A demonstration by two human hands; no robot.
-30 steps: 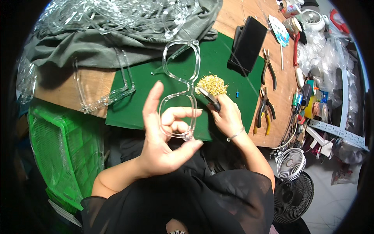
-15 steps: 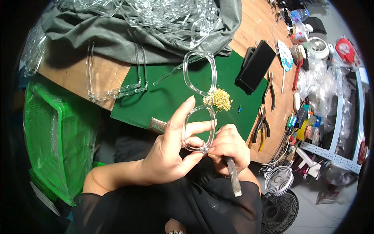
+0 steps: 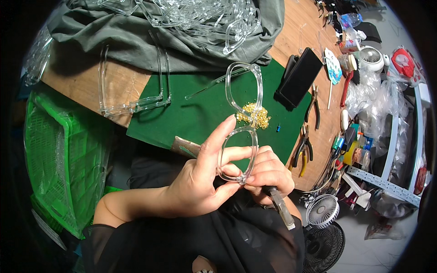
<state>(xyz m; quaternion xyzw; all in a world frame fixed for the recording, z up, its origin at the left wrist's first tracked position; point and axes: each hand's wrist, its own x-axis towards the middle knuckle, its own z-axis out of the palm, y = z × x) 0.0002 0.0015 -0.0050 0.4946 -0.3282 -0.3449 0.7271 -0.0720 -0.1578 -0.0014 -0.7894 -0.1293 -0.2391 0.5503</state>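
A clear plastic eyeglass frame (image 3: 257, 76) stands nearly on end above the green mat (image 3: 177, 123). My left hand (image 3: 193, 189) grips its nearer rim, index finger pointing up and other fingers behind the rim's opening. My right hand (image 3: 268, 170) is closed, thumb and fingertips against the frame's lower corner. From that fist sticks out a slim hand tool (image 3: 284, 211) with a dark collar and a flat, translucent grey end; its other end is hidden. Behind the frame lies a heap of tiny gold-coloured metal parts (image 3: 262, 117), with a small blue piece (image 3: 278, 128) beside it.
More clear frames (image 3: 152, 103) stand at left; a pile of them (image 3: 191, 16) lies on grey cloth (image 3: 95, 32) at the back. At right are a black phone (image 3: 300, 75), pliers (image 3: 314, 109), more pliers (image 3: 302, 150) and a small fan (image 3: 322, 210). A green crate (image 3: 59, 164) stands at left.
The frame and both fingertips holding it have shifted slightly right and down. The tool's free end has swung to the right.
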